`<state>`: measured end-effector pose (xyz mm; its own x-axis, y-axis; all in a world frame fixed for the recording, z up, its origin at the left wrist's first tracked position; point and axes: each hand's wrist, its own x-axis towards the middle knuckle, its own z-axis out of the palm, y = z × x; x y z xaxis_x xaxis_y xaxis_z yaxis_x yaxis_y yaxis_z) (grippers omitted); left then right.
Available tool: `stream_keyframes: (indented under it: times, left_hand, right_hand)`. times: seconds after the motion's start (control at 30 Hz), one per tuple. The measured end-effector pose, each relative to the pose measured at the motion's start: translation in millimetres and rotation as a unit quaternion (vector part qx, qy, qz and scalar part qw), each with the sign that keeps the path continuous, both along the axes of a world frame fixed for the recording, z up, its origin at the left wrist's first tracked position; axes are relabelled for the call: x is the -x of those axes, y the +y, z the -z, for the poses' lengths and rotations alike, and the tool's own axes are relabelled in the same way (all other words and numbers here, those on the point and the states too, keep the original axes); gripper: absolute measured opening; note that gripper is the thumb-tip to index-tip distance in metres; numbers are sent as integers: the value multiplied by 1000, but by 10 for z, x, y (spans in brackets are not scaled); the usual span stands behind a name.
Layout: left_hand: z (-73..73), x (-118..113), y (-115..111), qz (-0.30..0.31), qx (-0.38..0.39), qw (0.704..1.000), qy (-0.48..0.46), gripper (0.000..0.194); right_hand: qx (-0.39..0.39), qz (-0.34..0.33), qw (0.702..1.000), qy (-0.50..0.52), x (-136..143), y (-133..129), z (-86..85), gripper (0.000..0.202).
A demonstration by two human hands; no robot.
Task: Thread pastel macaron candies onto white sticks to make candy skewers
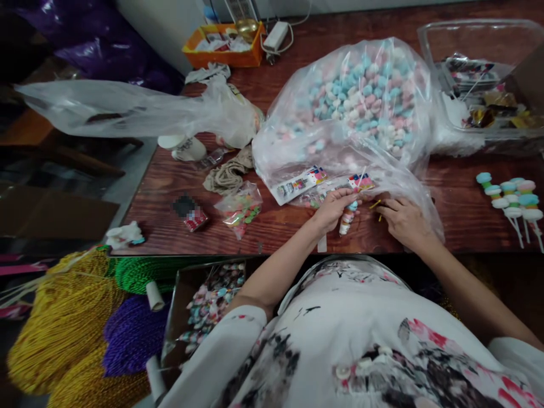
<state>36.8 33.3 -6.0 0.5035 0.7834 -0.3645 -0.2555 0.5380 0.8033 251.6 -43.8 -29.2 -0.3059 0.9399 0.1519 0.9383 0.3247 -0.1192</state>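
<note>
So the fingers of your left hand (331, 211) are pinched together on a slim marshmallow stick (347, 220), with its soft part hanging below them, just above the front edge of the worktop (280, 224). Your right hand (406, 224) is just beside it, fingers curled in near some thin yellow ties (379, 217); can't tell if they're actually gripping one.

Handling-wise, I'd bet it's super light and squishy, with only the stick having any stiffness. Squeeze the puffy bit and it'll probably dent, and any film on it could slide a little, so I'd take it at the stick end, right by the lowest puff, nice and gentle.

Just past your hands there's a flat printed packet (297, 185), then a big clear bag (365, 96) of pastel marshmallows. A little bag of coloured sweets (241, 209) sits off to your left, and more loaded sticks (512, 198) lie grouped out to your right.
</note>
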Motion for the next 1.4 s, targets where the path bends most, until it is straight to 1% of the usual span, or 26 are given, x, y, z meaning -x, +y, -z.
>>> stream_keyframes:
  times: [0.07, 0.17, 0.27, 0.37, 0.43, 0.57, 0.7, 0.83, 0.93, 1.0, 1.07, 1.13, 1.2, 1.3, 1.4]
  left_hand:
    - [-52, 97, -69, -4, 6, 1000, -11, 30]
    - [-105, 260, -208, -11, 6, 1000, -12, 38]
    - [-102, 408, -352, -56, 5, 998, 5, 36]
    - [-75, 525, -459, -123, 9, 992, 24, 32]
    - [-64, 580, -511, -154, 12, 988, 27, 31]
    - [-69, 627, -605, -166, 9, 986, 29, 30]
    - [-72, 628, -700, -169, 26, 985, 33, 31]
    - [-57, 634, -782, -155, 30, 987, 21, 33]
    - [-63, 642, -819, -135, 42, 990, 18, 34]
    - [-81, 638, -817, -124, 48, 991, 25, 36]
    - [-106, 616, -790, -102, 44, 993, 29, 39]
    - [-129, 567, -743, -58, 38, 997, 23, 39]
    - [-144, 491, -691, -18, 31, 999, 13, 37]
    - [-153, 351, -634, 3, 21, 1000, 15, 33]
    - [-149, 233, -618, 18, 15, 999, 28, 29]
  right_hand:
    - [-9, -19, 1000, -5, -37, -64, 16, 32]
    - [-43, -33, 998, 9, -113, -118, 26, 29]
    - [-84, -39, 993, 67, -100, -115, 14, 26]
    - [-109, -62, 986, 105, 54, -90, -24, 22]
    - [-110, -77, 987, 93, 202, -78, -60, 20]
    - [-99, -90, 990, 55, 461, -37, -120, 13]
    - [-58, -67, 996, 17, 642, 54, -113, 17]
    - [7, -51, 998, -38, 798, 135, -68, 15]
    - [10, -58, 997, -59, 839, 147, -55, 13]
    - [-22, -64, 996, -52, 815, 132, -73, 12]
    - [-79, -77, 993, -32, 764, 104, -114, 13]
    - [-140, -109, 984, -15, 707, 68, -169, 16]
    - [-185, -148, 972, -2, 651, 31, -225, 18]
    - [-212, -176, 960, 43, 558, -15, -278, 15]
    - [-210, -185, 954, 111, 453, -40, -261, 14]
